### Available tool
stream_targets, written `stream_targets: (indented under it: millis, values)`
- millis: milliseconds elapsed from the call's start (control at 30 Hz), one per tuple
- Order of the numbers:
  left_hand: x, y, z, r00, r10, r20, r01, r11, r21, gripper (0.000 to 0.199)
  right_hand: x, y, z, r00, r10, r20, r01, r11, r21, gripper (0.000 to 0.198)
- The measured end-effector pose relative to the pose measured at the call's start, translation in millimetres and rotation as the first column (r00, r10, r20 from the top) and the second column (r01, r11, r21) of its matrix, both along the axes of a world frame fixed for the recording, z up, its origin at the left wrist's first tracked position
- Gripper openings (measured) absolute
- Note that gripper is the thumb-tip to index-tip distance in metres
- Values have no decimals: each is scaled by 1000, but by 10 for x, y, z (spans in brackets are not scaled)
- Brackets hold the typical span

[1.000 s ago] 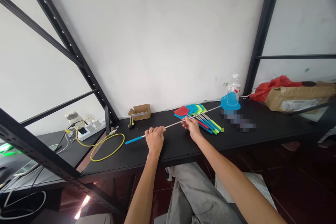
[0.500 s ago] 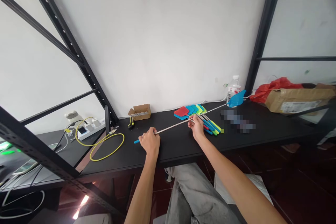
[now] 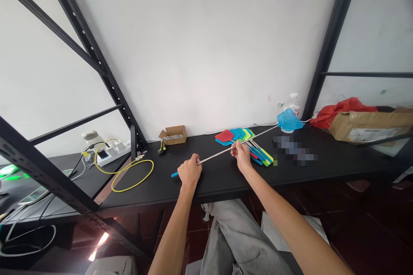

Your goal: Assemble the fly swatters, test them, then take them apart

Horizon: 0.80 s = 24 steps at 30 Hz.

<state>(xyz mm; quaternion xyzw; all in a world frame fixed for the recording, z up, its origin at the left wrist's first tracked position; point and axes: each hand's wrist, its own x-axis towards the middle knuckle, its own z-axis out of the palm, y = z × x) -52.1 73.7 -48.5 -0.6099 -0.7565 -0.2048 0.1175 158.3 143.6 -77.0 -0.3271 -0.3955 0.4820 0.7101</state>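
A blue fly swatter (image 3: pixel 289 120) with a long thin metal rod slants across the black table, held up in both hands. My left hand (image 3: pixel 189 171) is closed round its handle end, and the blue grip tip pokes out on the left. Farther up, my right hand (image 3: pixel 240 154) pinches the rod between thumb and fingers. Just behind the right hand lies a fanned pile of fly swatters (image 3: pixel 224 136) with red, blue and yellow-green heads, their coloured handles pointing toward me on the right. The swatter's blue head partly covers a clear plastic bottle (image 3: pixel 293 102).
On the black table (image 3: pixel 145 200) are a small open cardboard box (image 3: pixel 173 135), a yellow-black tape measure (image 3: pixel 161 148) and a looped yellow cable (image 3: pixel 152 174). A power strip (image 3: pixel 114 154) stands left. A larger cardboard box (image 3: pixel 371 126) with a red bag sits right, near the black rack post (image 3: pixel 335 43).
The held swatter's head has rolled, showing its blue mesh face more broadly. My left hand has shifted slightly right; my right hand keeps its pinch on the rod. The view has turned a little.
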Motion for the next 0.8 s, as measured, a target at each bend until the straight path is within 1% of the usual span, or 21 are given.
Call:
stream_targets:
  millis: [167, 267, 333, 500, 633, 800]
  values:
    - [16, 20, -12, 998, -60, 32, 59, 998, 6, 22, -33, -66, 35, 980, 113, 165, -120, 992, 37, 45]
    - [27, 14, -2, 989, -130, 67, 129, 992, 8, 20, -41, -94, 47, 938, 225, 264, -244, 969, 40, 43]
    - [33, 1, 13, 984, -155, 91, 154, 988, 21, 20, -40, -109, 51, 919, 266, 291, -288, 957, 34, 42]
    - [37, -30, 37, 976, -185, 112, 181, 983, 41, 20, -31, -119, 50, 913, 278, 300, -301, 953, 34, 41]
    - [39, -23, 11, 959, -264, 100, 258, 964, 70, 21, -39, -124, 59, 888, 293, 354, -325, 945, 34, 41]
    - [35, -12, -24, 939, -329, 104, 317, 942, 112, 22, -140, -192, 113, 849, 302, 433, -370, 926, 80, 38]
